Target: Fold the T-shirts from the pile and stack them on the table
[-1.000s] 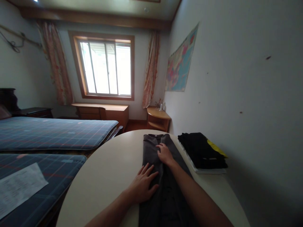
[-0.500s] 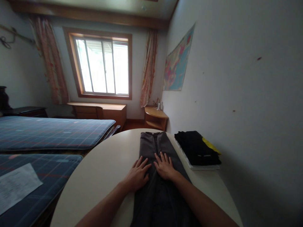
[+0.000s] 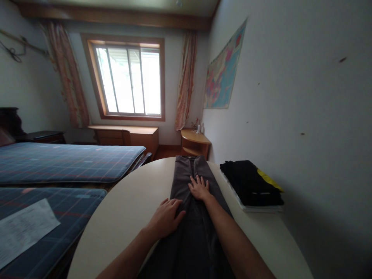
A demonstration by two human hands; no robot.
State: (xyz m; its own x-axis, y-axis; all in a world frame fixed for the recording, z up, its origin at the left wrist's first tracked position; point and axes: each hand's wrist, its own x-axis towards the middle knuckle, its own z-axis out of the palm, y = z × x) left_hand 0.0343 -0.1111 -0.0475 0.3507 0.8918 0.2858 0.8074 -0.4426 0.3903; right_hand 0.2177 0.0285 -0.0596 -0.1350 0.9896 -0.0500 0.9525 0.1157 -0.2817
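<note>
A long dark grey garment [image 3: 190,240] lies lengthwise on the round cream table [image 3: 122,209], and a small label shows at its far end. My right hand [image 3: 200,188] rests flat on the middle of the cloth with its fingers spread, so it is open. Nearer to me, my left hand [image 3: 165,217] lies over the garment's left edge. Its fingers bend slightly over the cloth and the thumb stands apart. The garment's near end runs out of the picture.
A folded black pile of clothes [image 3: 250,184] with a yellow patch sits at the table's right, near the white wall [image 3: 325,162]. To the left are two plaid mattresses [image 3: 66,162], one bearing a printed sheet of paper [image 3: 27,228]. A small corner shelf [image 3: 195,137] stands beyond the table.
My right hand has slid a little farther up the cloth, away from my left. The left hand's fingers have drawn closer together at the edge. The view has shifted slightly.
</note>
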